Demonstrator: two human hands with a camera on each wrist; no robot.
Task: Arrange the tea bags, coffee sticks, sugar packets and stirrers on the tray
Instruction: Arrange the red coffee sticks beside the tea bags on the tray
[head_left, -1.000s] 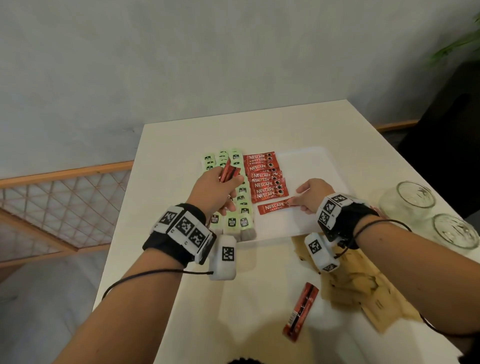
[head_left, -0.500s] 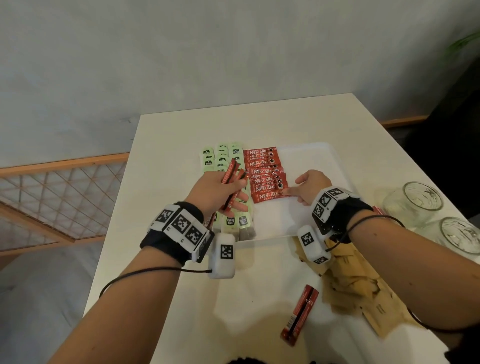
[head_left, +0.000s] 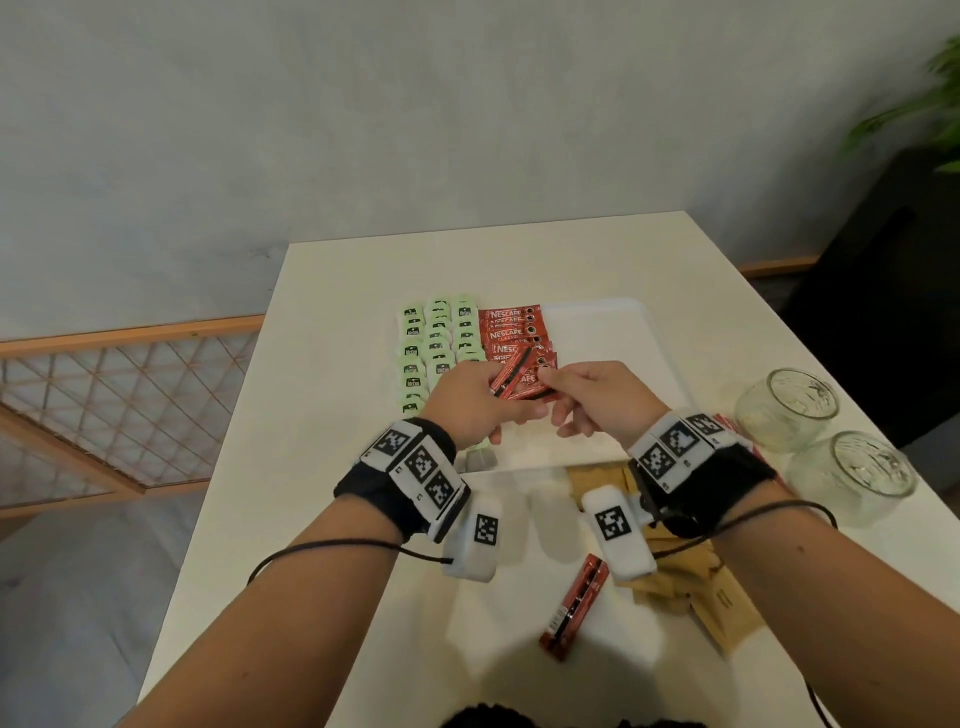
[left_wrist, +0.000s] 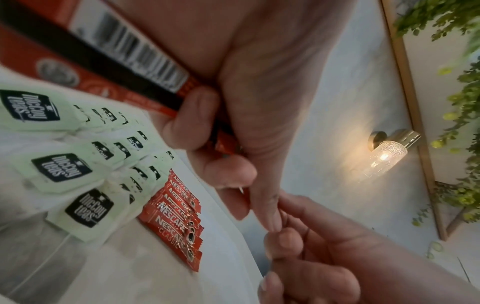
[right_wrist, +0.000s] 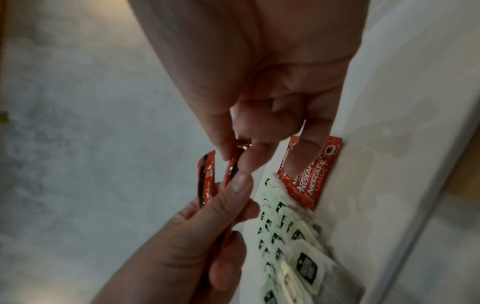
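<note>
Hands meet above the tray (head_left: 613, 322): left hand (head_left: 475, 400) grips coffee sticks (head_left: 511, 375); right hand (head_left: 597, 397) pinches one stick's tip.

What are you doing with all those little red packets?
A person is laying out drink things on a white tray. Green tea bags sit in rows, with red coffee sticks beside them. The left hand holds a few more coffee sticks, and the right hand pinches one of them. Brown sugar packets still wait on the table.
</note>
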